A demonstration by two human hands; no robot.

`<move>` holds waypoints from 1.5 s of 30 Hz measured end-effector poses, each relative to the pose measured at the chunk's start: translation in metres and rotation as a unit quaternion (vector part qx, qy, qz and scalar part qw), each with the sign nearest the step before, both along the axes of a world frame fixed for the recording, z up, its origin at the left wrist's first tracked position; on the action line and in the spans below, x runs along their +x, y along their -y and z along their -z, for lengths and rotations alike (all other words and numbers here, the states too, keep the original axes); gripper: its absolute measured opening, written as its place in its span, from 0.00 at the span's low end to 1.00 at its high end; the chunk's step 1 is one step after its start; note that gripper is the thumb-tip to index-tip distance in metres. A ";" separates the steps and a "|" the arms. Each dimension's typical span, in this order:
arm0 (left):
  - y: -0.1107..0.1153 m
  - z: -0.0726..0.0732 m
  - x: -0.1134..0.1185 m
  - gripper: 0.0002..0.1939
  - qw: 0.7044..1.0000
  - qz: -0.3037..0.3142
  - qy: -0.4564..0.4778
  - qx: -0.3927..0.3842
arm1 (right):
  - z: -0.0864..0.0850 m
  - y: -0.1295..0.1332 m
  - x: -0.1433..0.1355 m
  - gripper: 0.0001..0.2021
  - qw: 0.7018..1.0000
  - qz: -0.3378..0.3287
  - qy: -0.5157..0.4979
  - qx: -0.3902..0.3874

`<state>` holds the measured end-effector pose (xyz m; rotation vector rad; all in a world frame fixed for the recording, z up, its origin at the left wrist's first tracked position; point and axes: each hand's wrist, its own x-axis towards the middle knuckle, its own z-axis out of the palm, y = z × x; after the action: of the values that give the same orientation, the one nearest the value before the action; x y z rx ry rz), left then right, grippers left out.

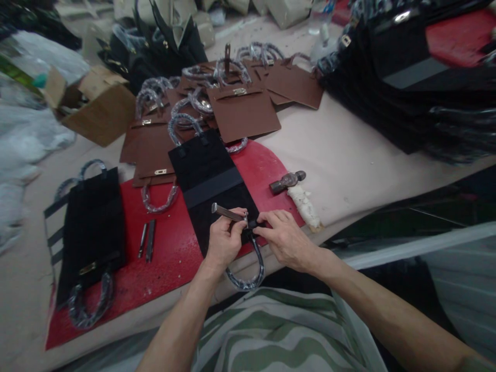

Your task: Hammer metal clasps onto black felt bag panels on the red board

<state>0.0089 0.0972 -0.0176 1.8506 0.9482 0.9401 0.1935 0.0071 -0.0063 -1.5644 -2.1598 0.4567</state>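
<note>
A black handbag panel [209,175] with plastic-wrapped handles lies across the red mat, its near edge toward me. My left hand [225,238] is closed around a metal punch [227,212], which slants over the panel's near end. Beside it, my right hand [284,235] pinches at the panel's near edge, close to the base of the near handle [248,284]; what sits between its fingertips is too small to make out. To the right rests a hammer [289,182] with a white-wrapped grip. Two metal rods [150,241] lie left of the panel.
The red mat [163,279] covers the table's front. Another black bag piece [95,222] lies at left. Brown bag panels [248,116] are heaped behind, with a cardboard box [98,111] to their left. Black bag pieces [380,93] are stacked at right.
</note>
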 end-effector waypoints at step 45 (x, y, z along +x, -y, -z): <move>0.018 -0.001 0.019 0.07 0.993 -0.005 -0.058 0.105 | -0.056 -0.027 0.083 0.11 0.799 0.318 -0.361 -0.361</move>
<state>0.0279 0.0797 -0.0165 2.0981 0.9591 0.9796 0.2767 0.0346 0.0500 -1.9021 -0.8094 1.4533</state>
